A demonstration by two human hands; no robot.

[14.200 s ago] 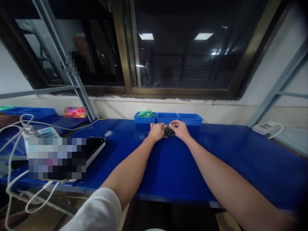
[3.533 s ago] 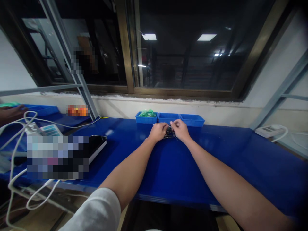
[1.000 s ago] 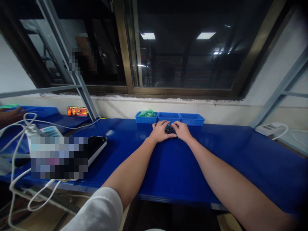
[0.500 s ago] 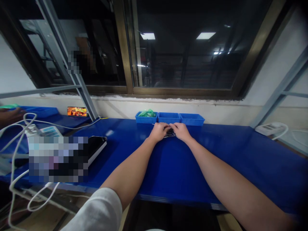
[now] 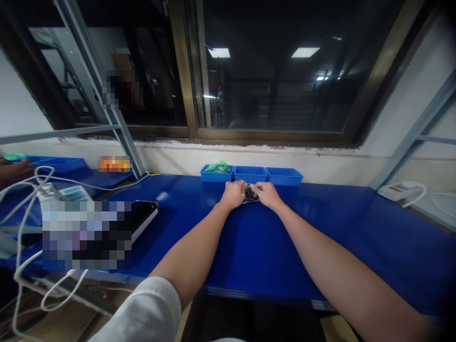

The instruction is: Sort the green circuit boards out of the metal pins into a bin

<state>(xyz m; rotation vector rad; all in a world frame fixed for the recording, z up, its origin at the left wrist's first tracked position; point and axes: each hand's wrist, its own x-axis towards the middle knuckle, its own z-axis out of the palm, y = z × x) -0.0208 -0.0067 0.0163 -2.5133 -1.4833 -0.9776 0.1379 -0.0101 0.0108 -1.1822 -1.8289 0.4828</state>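
My left hand (image 5: 234,194) and my right hand (image 5: 268,194) are close together near the far side of the blue table. Between them is a small dark flat piece (image 5: 251,195) with pale edges and a greenish patch; its exact kind is too small to tell. My left fingers are closed at its left side, partly hidden behind the hand. On the right, thumb and fingers are pinched at its upper edge. Just behind my hands stand three blue bins in a row: the left bin (image 5: 217,177) holds green crumpled packets (image 5: 218,166).
A black-topped white device (image 5: 146,214), partly blurred out, lies to the left among white cables (image 5: 21,251). A white power strip (image 5: 401,190) rests at the right. Another person's hand (image 5: 16,171) shows at the far left by more blue bins (image 5: 60,164). Metal posts rise on both sides.
My hands have parted slightly, and more of the dark piece with its greenish patch shows between them. My right fingers have shifted on its edge. The bins have not moved.
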